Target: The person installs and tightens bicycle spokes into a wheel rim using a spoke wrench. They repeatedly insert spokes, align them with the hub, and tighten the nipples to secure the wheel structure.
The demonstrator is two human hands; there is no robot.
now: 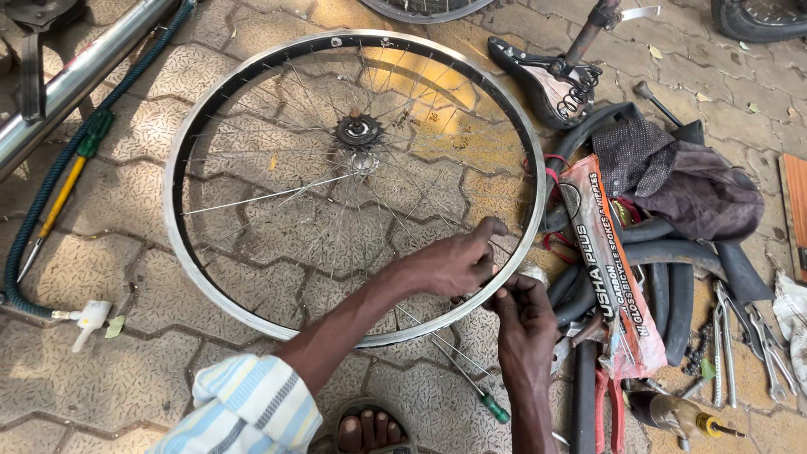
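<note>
A bicycle wheel with a silver rim and thin spokes lies flat on the paving, its hub near the middle top. My left hand reaches over the rim's lower right part and pinches a spoke near the rim. My right hand sits just outside the rim, fingers closed on the same spoke's end at the rim. A green-handled screwdriver lies on the ground below my hands.
A packet of spokes, black inner tubes, a dark cloth, a saddle and pliers lie at the right. A green pump hose and a yellow tool lie left. My sandalled foot is at the bottom.
</note>
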